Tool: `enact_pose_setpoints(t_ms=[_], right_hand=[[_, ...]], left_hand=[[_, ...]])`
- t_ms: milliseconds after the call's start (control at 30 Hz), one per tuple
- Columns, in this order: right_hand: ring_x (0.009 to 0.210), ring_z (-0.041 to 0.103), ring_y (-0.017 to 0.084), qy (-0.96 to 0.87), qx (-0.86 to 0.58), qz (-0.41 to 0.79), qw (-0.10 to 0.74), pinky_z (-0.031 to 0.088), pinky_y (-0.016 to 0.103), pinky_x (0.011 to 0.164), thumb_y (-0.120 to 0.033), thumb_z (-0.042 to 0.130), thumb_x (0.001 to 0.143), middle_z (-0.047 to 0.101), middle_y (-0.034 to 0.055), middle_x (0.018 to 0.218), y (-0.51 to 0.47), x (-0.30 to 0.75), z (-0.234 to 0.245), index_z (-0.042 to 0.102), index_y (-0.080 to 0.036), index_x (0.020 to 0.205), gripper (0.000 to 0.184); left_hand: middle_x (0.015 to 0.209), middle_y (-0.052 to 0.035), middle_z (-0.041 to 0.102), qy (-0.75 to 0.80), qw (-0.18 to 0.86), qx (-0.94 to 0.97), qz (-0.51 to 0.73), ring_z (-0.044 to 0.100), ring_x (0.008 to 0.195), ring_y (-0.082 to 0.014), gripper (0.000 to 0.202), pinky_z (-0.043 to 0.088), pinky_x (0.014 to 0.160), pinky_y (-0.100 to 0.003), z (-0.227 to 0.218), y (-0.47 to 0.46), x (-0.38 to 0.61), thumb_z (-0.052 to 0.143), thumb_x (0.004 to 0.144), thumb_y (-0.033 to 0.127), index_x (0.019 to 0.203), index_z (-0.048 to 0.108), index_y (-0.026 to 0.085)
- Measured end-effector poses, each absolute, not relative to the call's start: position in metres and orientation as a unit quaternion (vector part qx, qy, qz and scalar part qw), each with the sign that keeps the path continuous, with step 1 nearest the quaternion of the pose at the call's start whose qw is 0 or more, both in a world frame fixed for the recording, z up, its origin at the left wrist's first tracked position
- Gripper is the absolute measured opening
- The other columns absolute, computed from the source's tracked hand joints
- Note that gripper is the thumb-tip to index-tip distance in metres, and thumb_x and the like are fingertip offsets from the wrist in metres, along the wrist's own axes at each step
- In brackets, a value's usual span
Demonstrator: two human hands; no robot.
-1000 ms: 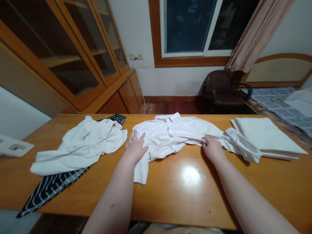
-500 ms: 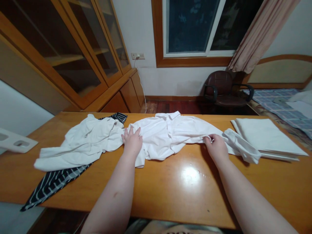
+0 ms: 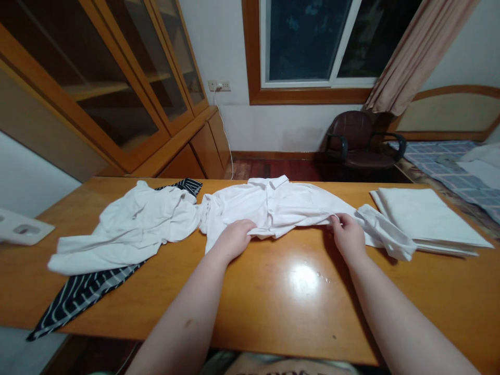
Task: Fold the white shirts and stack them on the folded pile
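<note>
A white collared shirt (image 3: 281, 205) lies spread across the middle of the wooden table (image 3: 273, 291), collar toward the far edge. My left hand (image 3: 234, 238) is closed on the shirt's near hem at its left half. My right hand (image 3: 347, 234) pinches the shirt's near edge at the right, beside a sleeve (image 3: 385, 237) that trails off to the right. Both forearms reach in from the near side of the table.
A crumpled white garment (image 3: 128, 229) lies at the left on a black striped cloth (image 3: 78, 297). A stack of folded white cloth (image 3: 425, 219) sits at the right. A white device (image 3: 21, 229) rests at the far left edge. Behind stand a cabinet, a chair and a bed.
My left hand moved right from the shirt's left side to its near hem and closed on it. The hanging lower flap of the shirt has been drawn up. My right hand barely moved.
</note>
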State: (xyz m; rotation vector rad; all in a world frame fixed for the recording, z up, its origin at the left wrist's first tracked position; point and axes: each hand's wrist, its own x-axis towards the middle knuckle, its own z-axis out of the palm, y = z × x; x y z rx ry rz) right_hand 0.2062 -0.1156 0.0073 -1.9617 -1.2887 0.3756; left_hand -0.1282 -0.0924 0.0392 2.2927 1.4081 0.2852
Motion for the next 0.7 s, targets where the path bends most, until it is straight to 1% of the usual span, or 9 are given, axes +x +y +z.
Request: enact_pose_setpoints(t_ms=[33,100,233,333,433,500,533,633,700], right_hand=[[0.069,0.06,0.023,-0.494,-0.756,0.147,0.403,0.042,0.033,0.064,-0.05,0.046,0.082,0.067,0.0074,0.071,-0.115,0.207,0.004,0.064,-0.017,0.088,0.038],[0.07,0.06,0.021,-0.468,-0.732,0.161,0.468,0.044,0.033,0.066,-0.05,0.047,0.081,0.067,0.0072,0.077,-0.112,0.209,-0.002,0.062,-0.017,0.093,0.039],[0.076,0.06,0.018,-0.418,-0.661,0.227,0.58,0.048,0.032,0.068,-0.05,0.049,0.08,0.064,0.0058,0.089,-0.107,0.21,-0.012,0.055,-0.018,0.102,0.04],[0.079,0.061,0.018,-0.386,-0.606,0.291,0.631,0.05,0.032,0.067,-0.047,0.053,0.077,0.062,0.0054,0.092,-0.105,0.208,-0.012,0.052,-0.02,0.102,0.037],[0.073,0.06,0.018,-0.353,-0.59,0.329,0.648,0.05,0.032,0.061,-0.045,0.058,0.073,0.061,0.0045,0.086,-0.104,0.206,-0.011,0.052,-0.02,0.099,0.037],[0.068,0.058,0.016,-0.336,-0.611,0.317,0.643,0.049,0.03,0.058,-0.046,0.061,0.071,0.06,0.0034,0.082,-0.104,0.208,-0.012,0.054,-0.018,0.098,0.039],[0.066,0.057,0.015,-0.33,-0.626,0.301,0.64,0.048,0.029,0.057,-0.048,0.062,0.071,0.059,0.0026,0.081,-0.103,0.209,-0.012,0.055,-0.018,0.097,0.041],[0.061,0.053,0.012,-0.32,-0.665,0.248,0.627,0.047,0.027,0.055,-0.049,0.066,0.067,0.057,0.0001,0.078,-0.103,0.213,-0.013,0.056,-0.017,0.096,0.044],[0.059,0.054,0.012,-0.324,-0.673,0.252,0.615,0.048,0.027,0.055,-0.049,0.071,0.063,0.057,-0.0009,0.077,-0.103,0.215,-0.013,0.055,-0.017,0.093,0.046]], left_hand=[[0.119,-0.0036,0.064,0.527,0.223,0.812,0.118,0.055,0.113,-0.0206,0.046,0.039,0.099,-0.031,0.042,-0.092,-0.13,0.044,0.073,0.007,0.11,0.065,0.025],[0.11,-0.0031,0.067,0.547,0.237,0.786,0.162,0.058,0.106,-0.0207,0.046,0.042,0.094,-0.03,0.046,-0.091,-0.132,0.041,0.073,0.008,0.108,0.064,0.025],[0.104,-0.0015,0.068,0.545,0.275,0.754,0.243,0.059,0.1,-0.0196,0.041,0.044,0.09,-0.03,0.046,-0.091,-0.133,0.04,0.071,0.009,0.102,0.063,0.023],[0.099,-0.0017,0.068,0.576,0.278,0.721,0.266,0.06,0.095,-0.0193,0.035,0.045,0.086,-0.029,0.041,-0.089,-0.132,0.044,0.071,0.011,0.098,0.062,0.022],[0.094,-0.0026,0.067,0.617,0.226,0.7,0.278,0.06,0.089,-0.0192,0.021,0.045,0.08,-0.029,0.036,-0.085,-0.133,0.05,0.074,0.018,0.092,0.061,0.022],[0.092,-0.004,0.066,0.641,0.175,0.697,0.27,0.06,0.086,-0.0199,0.014,0.045,0.076,-0.029,0.034,-0.083,-0.135,0.055,0.076,0.026,0.088,0.06,0.022],[0.089,-0.0048,0.066,0.655,0.151,0.694,0.258,0.061,0.084,-0.0206,0.014,0.044,0.074,-0.029,0.033,-0.082,-0.136,0.056,0.076,0.031,0.086,0.059,0.022],[0.076,-0.0067,0.065,0.713,0.108,0.665,0.193,0.062,0.075,-0.0239,0.027,0.043,0.064,-0.03,0.032,-0.083,-0.141,0.053,0.079,0.049,0.079,0.058,0.022],[0.07,-0.0091,0.065,0.744,0.106,0.645,0.139,0.063,0.071,-0.0267,0.04,0.041,0.06,-0.031,0.033,-0.083,-0.143,0.045,0.081,0.058,0.075,0.058,0.021]])
